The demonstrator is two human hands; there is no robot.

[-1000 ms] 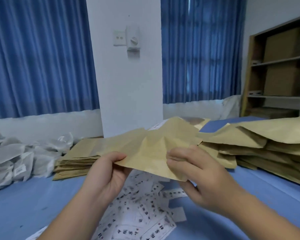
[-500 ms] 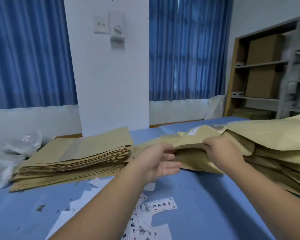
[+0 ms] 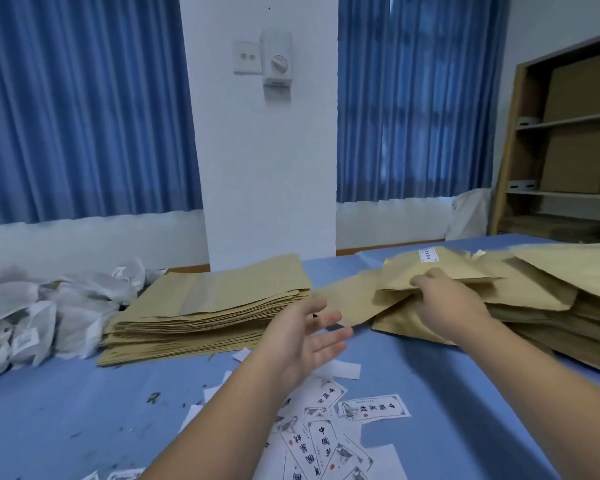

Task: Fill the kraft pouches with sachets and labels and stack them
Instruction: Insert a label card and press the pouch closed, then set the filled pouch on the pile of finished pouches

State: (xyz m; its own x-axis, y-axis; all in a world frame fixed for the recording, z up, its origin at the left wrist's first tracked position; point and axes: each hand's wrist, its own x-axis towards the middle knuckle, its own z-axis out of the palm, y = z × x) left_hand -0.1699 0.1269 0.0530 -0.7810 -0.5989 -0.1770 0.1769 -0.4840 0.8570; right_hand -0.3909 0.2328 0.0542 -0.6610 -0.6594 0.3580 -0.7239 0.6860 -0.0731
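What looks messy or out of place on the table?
Loose labels lie scattered and overlapping near the front of the table; dark crumbs dot it left of them. The pouches on the right pile up crookedly.

Matt brown paper pouches (image 3: 208, 303) on smooth blue table (image 3: 66, 410).

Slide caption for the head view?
Right hand grips a kraft pouch on the right pile; open left hand hovers near labels.
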